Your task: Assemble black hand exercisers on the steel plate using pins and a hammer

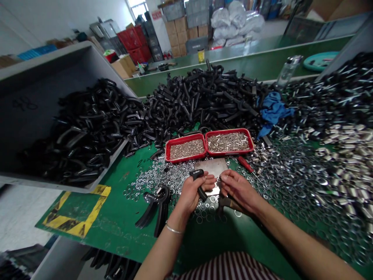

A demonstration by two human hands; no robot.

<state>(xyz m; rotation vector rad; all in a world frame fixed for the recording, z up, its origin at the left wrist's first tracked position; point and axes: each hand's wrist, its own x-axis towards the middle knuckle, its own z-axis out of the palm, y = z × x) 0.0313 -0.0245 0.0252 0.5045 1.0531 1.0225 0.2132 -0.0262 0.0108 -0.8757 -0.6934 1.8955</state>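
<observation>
My left hand (190,193) is turned partly palm up, its thumb closed over a black curved handle piece (201,193). Close beside its fingertips, my right hand (237,188) pinches with thumb and fingers; what lies in the pinch is too small to make out. Both hands are over a flat metal plate (212,167). Below the right hand is a hammer (223,203), partly hidden by it. To the left of my hands lie black handle pieces (161,212) with a spring-like metal part at their top.
Two red trays (186,158) of small metal pins stand beyond the plate. Loose rings (157,175) spread around. A red-handled screwdriver (245,164) lies right. Black parts (189,97) pile behind, beside a blue cloth (272,111). A tilted grey bin (110,163) is left; metal sleeves (349,155) right.
</observation>
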